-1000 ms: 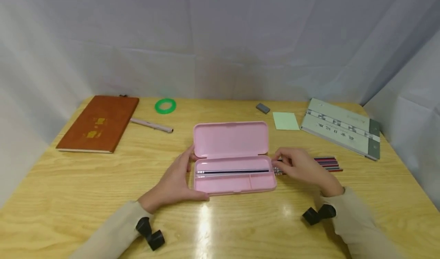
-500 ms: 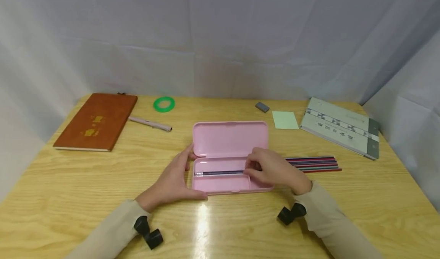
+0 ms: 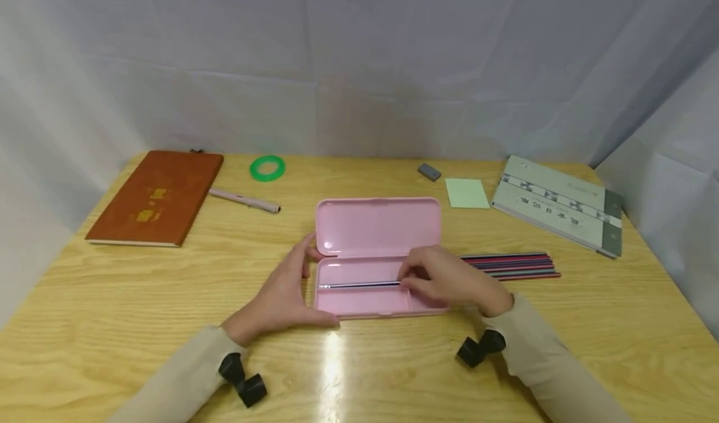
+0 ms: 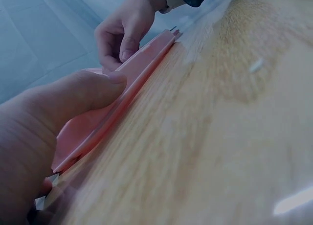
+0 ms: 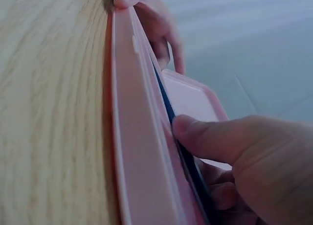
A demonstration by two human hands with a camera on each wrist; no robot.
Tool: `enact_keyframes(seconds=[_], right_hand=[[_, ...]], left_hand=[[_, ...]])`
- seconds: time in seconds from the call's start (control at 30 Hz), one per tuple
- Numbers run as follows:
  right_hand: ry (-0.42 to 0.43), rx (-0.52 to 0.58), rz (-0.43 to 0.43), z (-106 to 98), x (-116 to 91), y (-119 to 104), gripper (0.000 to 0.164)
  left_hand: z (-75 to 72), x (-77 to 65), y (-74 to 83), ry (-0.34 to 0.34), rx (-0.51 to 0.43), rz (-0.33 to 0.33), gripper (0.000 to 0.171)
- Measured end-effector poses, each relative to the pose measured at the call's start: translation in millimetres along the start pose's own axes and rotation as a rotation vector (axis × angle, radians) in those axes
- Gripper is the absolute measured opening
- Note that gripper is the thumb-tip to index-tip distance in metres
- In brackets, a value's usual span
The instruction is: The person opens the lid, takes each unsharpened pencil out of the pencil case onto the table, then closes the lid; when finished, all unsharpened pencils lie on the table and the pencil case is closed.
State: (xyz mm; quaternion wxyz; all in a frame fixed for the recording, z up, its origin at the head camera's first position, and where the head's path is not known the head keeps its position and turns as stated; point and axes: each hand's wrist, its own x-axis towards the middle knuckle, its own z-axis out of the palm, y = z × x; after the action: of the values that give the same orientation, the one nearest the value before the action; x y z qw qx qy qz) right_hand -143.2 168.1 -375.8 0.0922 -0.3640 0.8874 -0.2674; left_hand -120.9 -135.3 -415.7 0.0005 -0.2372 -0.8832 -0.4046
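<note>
An opened pink pencil case [image 3: 359, 302] lies on the table in the head view, its lid tipped back. My left hand [image 3: 281, 298] holds the case's left end, thumb along the front edge and fingers at the back corner. Inside the long compartment lies a dark pencil [image 3: 359, 284] with a silvery left end. Reaching over the right part of the case, my right hand [image 3: 446, 279] pinches a dark pencil [image 5: 168, 107] between thumb and fingers, as the right wrist view shows. The hand hides the pencil's right end in the head view.
Several coloured pencils [image 3: 511, 266] lie right of the case. Behind are a grey eraser [image 3: 429, 172], green sticky notes [image 3: 467, 193] and a grey-green notebook [image 3: 556, 204]. On the left are a brown notebook [image 3: 157, 198], a pen [image 3: 245, 200] and a green tape roll [image 3: 267, 168].
My right hand has moved left from the pencils beside the case to inside it, and has stayed there over the last half second. The left hand keeps its place on the case.
</note>
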Motion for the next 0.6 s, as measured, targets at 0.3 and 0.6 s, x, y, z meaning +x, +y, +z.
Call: enact_keyframes(seconds=[0.3,0.6], right_hand=[[0.289,-0.137,-0.01,-22.7,-48.8,15.6,0.01],[0.417,-0.206,0.112,-37.5,-150.8,62.3,0.03]], left_hand=[[-0.5,-0.5,0.7,-0.001,-0.001,-0.009,0.14],[1.9,0.1,-0.4,-0.003,0.001,-0.004,0.138]])
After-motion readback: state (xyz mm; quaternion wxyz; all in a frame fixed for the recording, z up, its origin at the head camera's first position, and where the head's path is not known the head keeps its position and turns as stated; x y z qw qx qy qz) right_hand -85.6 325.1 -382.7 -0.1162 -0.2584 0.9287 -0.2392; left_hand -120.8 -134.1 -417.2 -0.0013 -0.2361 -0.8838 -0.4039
